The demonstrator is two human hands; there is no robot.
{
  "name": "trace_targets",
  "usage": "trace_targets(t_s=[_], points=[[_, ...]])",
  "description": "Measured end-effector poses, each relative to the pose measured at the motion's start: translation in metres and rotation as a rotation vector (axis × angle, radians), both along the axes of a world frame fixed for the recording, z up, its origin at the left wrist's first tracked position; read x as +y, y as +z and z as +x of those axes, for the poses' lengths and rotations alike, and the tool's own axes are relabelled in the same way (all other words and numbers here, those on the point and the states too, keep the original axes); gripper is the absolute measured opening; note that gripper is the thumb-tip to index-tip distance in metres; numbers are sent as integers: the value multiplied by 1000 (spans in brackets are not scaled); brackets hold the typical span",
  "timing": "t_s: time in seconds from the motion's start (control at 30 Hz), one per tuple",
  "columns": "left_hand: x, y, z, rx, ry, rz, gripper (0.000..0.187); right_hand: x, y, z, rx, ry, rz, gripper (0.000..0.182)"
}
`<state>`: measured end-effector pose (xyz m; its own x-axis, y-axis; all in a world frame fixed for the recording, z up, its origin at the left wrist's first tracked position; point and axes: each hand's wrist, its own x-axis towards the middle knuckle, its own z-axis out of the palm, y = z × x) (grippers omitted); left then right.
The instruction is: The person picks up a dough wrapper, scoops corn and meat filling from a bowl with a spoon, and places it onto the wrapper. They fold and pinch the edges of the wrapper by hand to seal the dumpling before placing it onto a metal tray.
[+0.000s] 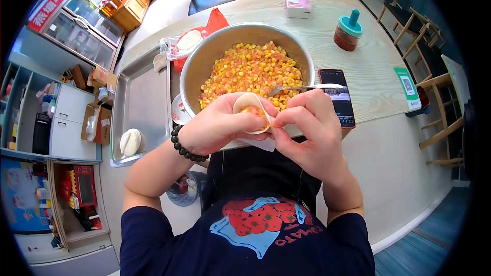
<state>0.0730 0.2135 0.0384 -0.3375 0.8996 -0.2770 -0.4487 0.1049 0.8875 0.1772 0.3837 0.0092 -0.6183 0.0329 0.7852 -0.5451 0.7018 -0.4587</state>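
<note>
A dumpling wrapper (246, 101) with corn and meat filling (255, 112) rests in my left hand (212, 125), thumb pressed over the filling. My right hand (312, 133) pinches the wrapper's right edge between thumb and forefinger. Both hands are in front of a large metal bowl (190, 66) of corn and meat filling (248, 71). A metal spoon (317, 87) leans in the filling, its handle reaching over the bowl's right rim. At the left, a metal tray (143, 87) carries a folded dumpling (130, 142) near its front end and another pale piece (160, 62) at its far corner.
Right of the bowl lies a phone (337, 99), with a teal-lidded jar (348, 31) and a tissue box (298, 7) farther back. Round wrappers (189, 41) sit by a red bag (217, 22) behind the bowl. A QR-code card (407, 88) is at the table's right edge.
</note>
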Motion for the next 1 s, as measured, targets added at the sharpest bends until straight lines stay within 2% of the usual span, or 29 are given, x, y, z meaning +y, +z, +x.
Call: trace_targets(t_s=[0.23,0.3,0.33,0.53,0.6,0.73,0.93,1.0], points=[[4,3,1,8,46,-22,23,2,10,4,-87,27,11,22],[4,6,1,81,5,-45,23,4,9,6,-88,-6,174,24],[3,7,1,79,9,-42,23,3,9,6,-90,-2,177,24],[2,6,-3,205,-85,-65,25,-1,4,2,-111,-38,15,24],[4,4,-1,20,4,10,30,1,-1,3,-104,-11,38,24],[2,9,-5,-130,19,50,33,3,1,2,-119,-8,23,24],[4,8,-6,42,-34,-33,34,2,2,3,-130,14,67,24],[5,8,-5,192,-64,-60,33,1,3,4,-111,-5,80,23]])
